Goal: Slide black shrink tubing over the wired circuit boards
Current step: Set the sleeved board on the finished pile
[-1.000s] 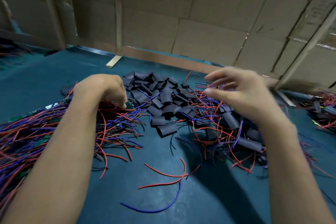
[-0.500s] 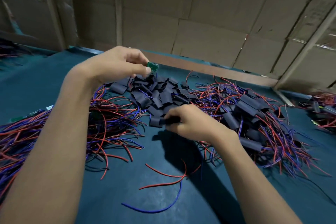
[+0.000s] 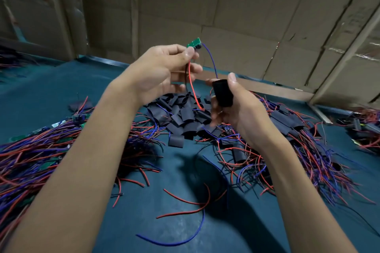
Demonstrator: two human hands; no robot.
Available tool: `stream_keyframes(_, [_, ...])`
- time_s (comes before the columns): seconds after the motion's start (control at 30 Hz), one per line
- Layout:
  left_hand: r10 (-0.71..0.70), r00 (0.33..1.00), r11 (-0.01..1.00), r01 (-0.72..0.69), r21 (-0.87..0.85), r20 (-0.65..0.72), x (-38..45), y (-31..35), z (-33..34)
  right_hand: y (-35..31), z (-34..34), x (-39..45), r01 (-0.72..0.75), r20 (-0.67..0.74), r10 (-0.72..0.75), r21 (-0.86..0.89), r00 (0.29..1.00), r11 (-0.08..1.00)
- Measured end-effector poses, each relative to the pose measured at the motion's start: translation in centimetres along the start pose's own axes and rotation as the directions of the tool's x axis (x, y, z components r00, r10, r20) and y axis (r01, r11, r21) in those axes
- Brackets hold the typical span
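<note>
Both hands are up over the bench, centre frame. The left hand pinches a small green circuit board between thumb and forefinger, the board poking up above the fingertips at upper centre. A red wire hangs down from that grip, and a blue wire arcs off the board toward the right hand.

The right hand, just beside and slightly lower, has its grip closed around one piece of black shrink tubing, thumb along the right side, the tube standing nearly upright. Tube and board are apart; the tubing is not on the board.

Below them, mid-frame, lies a heap of cut tubing pieces. At left sprawls a tangle of red and blue wired boards; at right, another tangle with sleeves mixed in. Loose red and blue wire offcuts lie lower centre. Cardboard walls fill the top.
</note>
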State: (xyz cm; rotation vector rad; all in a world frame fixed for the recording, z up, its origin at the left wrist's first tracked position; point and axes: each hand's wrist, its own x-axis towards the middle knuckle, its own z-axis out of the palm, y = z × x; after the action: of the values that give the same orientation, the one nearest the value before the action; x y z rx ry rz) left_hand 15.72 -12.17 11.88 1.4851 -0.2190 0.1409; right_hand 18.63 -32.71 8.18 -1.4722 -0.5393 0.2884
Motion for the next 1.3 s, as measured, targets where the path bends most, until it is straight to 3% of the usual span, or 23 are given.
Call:
stream_keyframes(0.07, [-0.050, 0.998, 0.981, 0.044, -0.189, -0.030, 0.2, 0.1, 0.6, -0.3, -0.4, -0.2, 0.007, -0.015, -0.006, 0.012, 1.000, 1.000])
stream_keyframes(0.13, [-0.095, 0.994, 0.943, 0.070, -0.325, -0.060, 0.5, 0.0, 0.9, -0.5, -0.8, -0.5, 0.026, -0.007, -0.027, -0.084, 1.000, 0.996])
stream_keyframes(0.27, [-0.149, 0.979, 0.885, 0.071, -0.460, -0.136, 0.9, -0.2, 1.1, -0.4, -1.2, -1.1, 0.060, 0.075, -0.039, -0.297, 0.996, 0.953])
stream_keyframes(0.43, [-0.104, 0.981, 0.902, 0.023, -0.431, -0.166, 1.1, -0.3, 0.8, -0.2, -1.7, -1.0, 0.042, 0.040, -0.031, -0.292, 0.999, 0.956])
stream_keyframes(0.63, [0.002, 0.996, 0.910, -0.041, -0.412, -0.095, 0.7, 0.3, 0.5, 0.0, -2.3, -0.8, 0.050, -0.030, -0.065, -0.360, 0.997, 0.932])
stream_keyframes(0.93, [0.117, 0.991, 0.943, -0.090, -0.320, 0.066, 0.1, 0.2, 0.7, -0.4, -2.3, -1.5, 0.058, 0.150, -0.033, -0.160, 0.988, 0.985])
stream_keyframes(1.3, [0.173, 0.971, 0.945, -0.117, -0.305, 0.163, -0.2, 0.3, 0.2, -0.8, -2.1, -1.9, 0.034, 0.304, -0.045, 0.043, 0.952, 0.999])
